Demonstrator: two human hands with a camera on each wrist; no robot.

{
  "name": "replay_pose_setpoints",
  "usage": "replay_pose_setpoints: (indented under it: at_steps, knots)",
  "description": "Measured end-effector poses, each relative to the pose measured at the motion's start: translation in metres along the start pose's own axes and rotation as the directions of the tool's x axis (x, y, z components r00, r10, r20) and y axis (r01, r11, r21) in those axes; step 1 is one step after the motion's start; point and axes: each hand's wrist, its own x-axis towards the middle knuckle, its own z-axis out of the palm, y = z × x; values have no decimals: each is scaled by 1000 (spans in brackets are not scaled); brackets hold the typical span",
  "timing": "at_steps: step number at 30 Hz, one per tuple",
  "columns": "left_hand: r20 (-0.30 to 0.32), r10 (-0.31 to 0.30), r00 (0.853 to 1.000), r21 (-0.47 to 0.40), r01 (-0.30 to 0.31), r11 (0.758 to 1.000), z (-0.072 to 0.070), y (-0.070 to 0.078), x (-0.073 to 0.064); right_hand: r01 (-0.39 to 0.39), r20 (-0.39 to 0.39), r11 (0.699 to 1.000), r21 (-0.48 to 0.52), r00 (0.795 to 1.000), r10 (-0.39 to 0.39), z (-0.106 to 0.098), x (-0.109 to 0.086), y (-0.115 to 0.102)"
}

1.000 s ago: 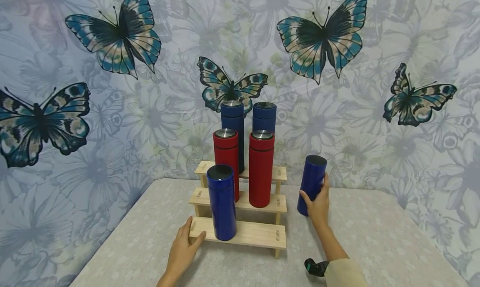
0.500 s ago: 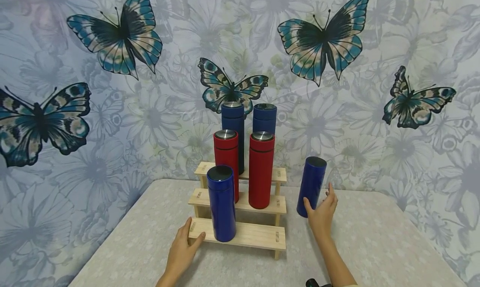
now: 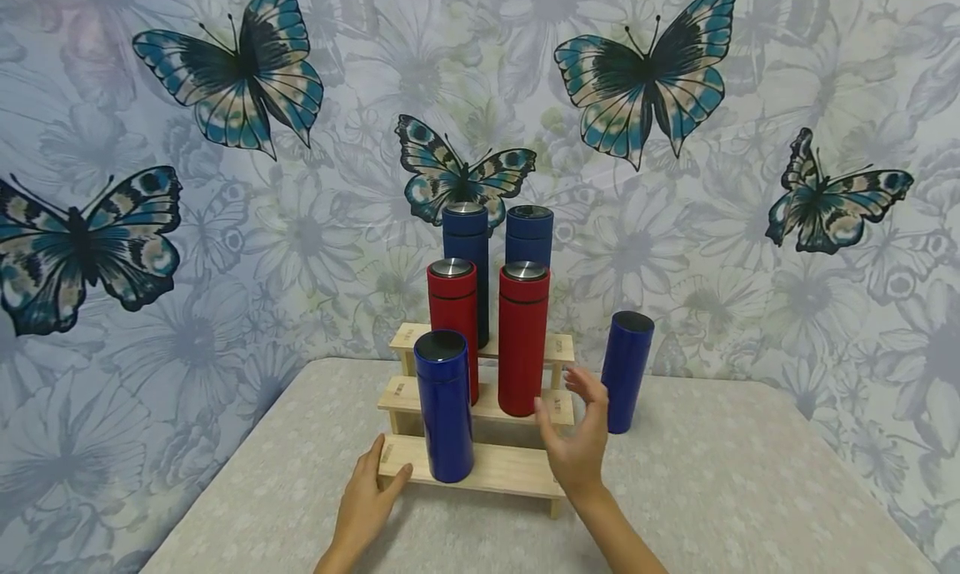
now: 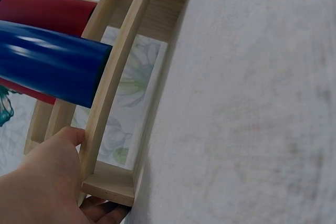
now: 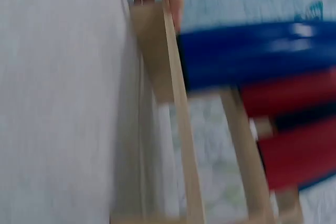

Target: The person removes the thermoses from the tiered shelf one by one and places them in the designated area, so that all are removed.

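Note:
My left hand (image 3: 366, 495) grips the left end of a wooden three-step stand (image 3: 513, 471); in the left wrist view its thumb lies on the bottom step and its fingers go round the end. A glossy blue thermos flask (image 3: 444, 420) stands upright on that step's left half. My right hand (image 3: 579, 445) is in front of the stand's right end, fingers loosely bent, holding nothing. Just beyond it a second glossy blue thermos flask (image 3: 628, 361) stands on the table, its lower left edge partly hidden by the hand.
Two red thermos flasks (image 3: 523, 341) stand on the middle step. Behind them, two dark blue thermos flasks (image 3: 529, 234) occupy the top step, partly hidden. A patterned cloth covers the table (image 3: 712, 474); a butterfly-print backdrop (image 3: 660, 249) rises behind it.
My right hand has let go of the blue thermos flask on the right and moved left to the stand's right end. That flask stays standing there. My left hand keeps its place.

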Motion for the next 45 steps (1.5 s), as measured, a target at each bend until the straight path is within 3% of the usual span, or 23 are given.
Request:
replay_pose_setpoints:
  at_steps: [4, 11, 18, 25, 27, 29, 35, 42, 45]
  knots:
    - [-1, 9, 1000, 1, -9, 1000, 0, 1, 0, -64, 150, 995, 73, 987, 53, 26, -3, -21]
    - [-4, 8, 1000, -1, -8, 1000, -1, 1, -1, -254, 371, 967, 39, 902, 221, 59, -35, -14]
    - [-2, 12, 1000, -3, -12, 1000, -1, 1, 0, -343, 444, 939, 26, 846, 296, 73, -55, -1]
    - [7, 2, 1000, -7, -2, 1000, -2, 1, 0, -395, 504, 918, -45, 784, 362, 77, -63, -1]
    - [5, 0, 1000, -6, 0, 1000, -2, 1, 0, -407, 505, 911, -61, 775, 380, 77, -64, -2]
    - [4, 1, 1000, -4, -1, 1000, -1, 1, 0, -404, 495, 912, -66, 781, 381, 76, -64, -2]
    - [8, 11, 1000, -9, -11, 1000, -1, 0, 0, -330, 453, 943, -46, 834, 315, 69, -66, -3]
    - [-3, 22, 1000, -19, -22, 1000, 1, -1, 1, -286, 440, 955, -73, 851, 288, 44, -63, 0]
    - [5, 7, 1000, -23, -7, 1000, 1, -1, 1, -246, 414, 964, -101, 871, 266, 30, -58, 2]
